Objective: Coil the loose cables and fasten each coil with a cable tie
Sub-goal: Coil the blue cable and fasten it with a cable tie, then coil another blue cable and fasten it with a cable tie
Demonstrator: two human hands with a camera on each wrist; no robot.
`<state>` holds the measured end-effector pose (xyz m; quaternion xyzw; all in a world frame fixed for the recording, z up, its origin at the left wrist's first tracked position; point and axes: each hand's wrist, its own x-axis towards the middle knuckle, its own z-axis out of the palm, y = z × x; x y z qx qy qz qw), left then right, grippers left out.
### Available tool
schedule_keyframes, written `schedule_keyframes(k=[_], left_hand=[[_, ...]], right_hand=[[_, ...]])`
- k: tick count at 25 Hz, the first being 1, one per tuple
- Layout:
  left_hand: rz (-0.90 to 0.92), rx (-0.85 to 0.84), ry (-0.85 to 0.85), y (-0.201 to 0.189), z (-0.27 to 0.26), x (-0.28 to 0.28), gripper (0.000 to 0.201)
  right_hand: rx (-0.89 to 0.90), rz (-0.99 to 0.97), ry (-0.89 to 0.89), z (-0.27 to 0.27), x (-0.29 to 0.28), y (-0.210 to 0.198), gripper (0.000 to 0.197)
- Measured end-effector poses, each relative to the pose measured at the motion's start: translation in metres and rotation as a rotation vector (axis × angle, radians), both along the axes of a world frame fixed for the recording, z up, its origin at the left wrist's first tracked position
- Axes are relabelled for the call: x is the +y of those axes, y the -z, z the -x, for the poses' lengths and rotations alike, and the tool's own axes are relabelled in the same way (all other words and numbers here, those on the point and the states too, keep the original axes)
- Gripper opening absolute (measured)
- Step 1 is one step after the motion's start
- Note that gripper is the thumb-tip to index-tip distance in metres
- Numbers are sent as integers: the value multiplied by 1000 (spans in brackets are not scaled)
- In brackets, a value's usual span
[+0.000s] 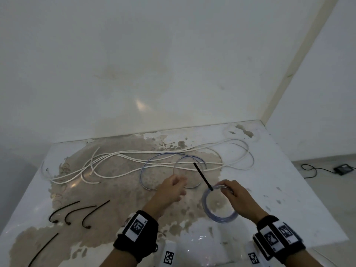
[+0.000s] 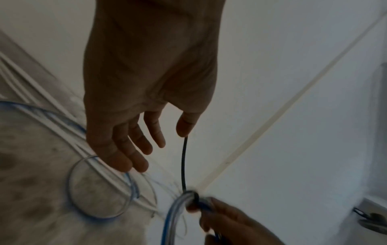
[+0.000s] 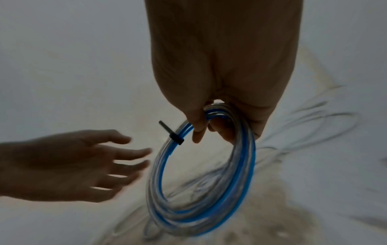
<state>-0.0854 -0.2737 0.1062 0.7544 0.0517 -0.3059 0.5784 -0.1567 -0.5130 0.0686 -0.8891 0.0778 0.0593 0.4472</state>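
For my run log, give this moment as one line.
right hand: grips blue coil | cable tie: on coil | left hand: open, empty

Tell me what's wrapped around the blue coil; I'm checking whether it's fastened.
A black cable tie circles the blue coil, its tail sticking out free. The right hand covers the coil's top, hiding anything there.

We cannot see the right hand's fingertips (image 3: 222, 132) fully: the blue coil (image 3: 247, 165) covers them. The cable tie (image 3: 175, 136) tail is foreshortened there. The lowest spare tie (image 1: 43, 249) (near counter edge) leaves the head view.
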Motion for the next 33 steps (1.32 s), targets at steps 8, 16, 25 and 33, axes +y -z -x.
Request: schedule_keyframes(k=[8, 16, 25, 33], left_hand=[[-168, 91, 74, 54, 15, 24, 19], [-371, -208, 91, 95, -16, 22, 19], [-1013, -670, 349, 134, -64, 110, 15], [-661, -920, 3, 56, -94, 165, 14]], right_hand=[[275, 203, 260, 36, -98, 94, 34], [210, 583, 363, 69, -68, 110, 75], [262, 667, 326, 70, -61, 112, 89], [350, 609, 327, 63, -59, 97, 90]])
